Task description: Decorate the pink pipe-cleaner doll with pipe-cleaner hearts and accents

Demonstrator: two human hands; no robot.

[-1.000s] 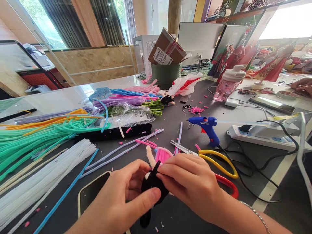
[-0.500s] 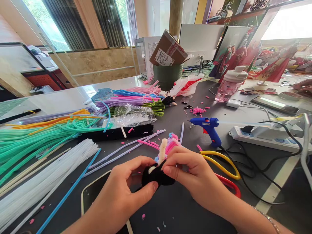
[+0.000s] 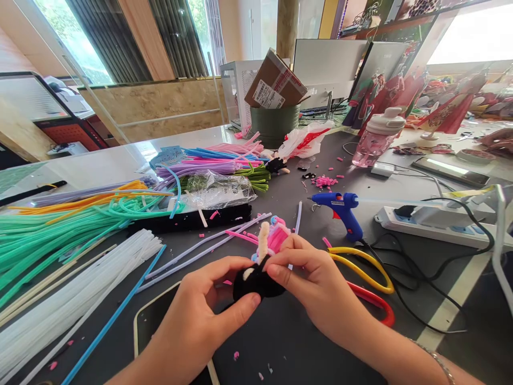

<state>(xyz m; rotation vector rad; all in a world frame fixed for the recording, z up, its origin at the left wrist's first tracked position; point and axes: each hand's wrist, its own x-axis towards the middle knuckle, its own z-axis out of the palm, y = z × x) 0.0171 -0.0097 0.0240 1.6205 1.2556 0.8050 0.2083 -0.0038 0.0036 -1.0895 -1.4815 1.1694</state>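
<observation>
A small black fuzzy piece [image 3: 256,286] with a cream spot on it is held between both hands above the dark table. My left hand [image 3: 218,310] grips its left side, thumb in front and fingers behind. With thumb and forefinger, my right hand [image 3: 294,267] pinches the upper right of the same piece. A cream fuzzy stem [image 3: 263,240] stands upright from its top. Just behind it is a pink and blue fuzzy bundle [image 3: 278,235], partly hidden by my right hand.
Bundles of green stems [image 3: 72,227] and white stems [image 3: 92,299] lie left. A blue glue gun [image 3: 340,208], yellow-handled tool [image 3: 372,267] and power strip [image 3: 433,227] are right. A phone-like slab [image 3: 156,315] lies beneath my left hand. Another person's hand [image 3: 499,141] is far right.
The black piece and cream stem have shifted slightly up and left, and more of the pink bundle shows. Both hands keep their hold.
</observation>
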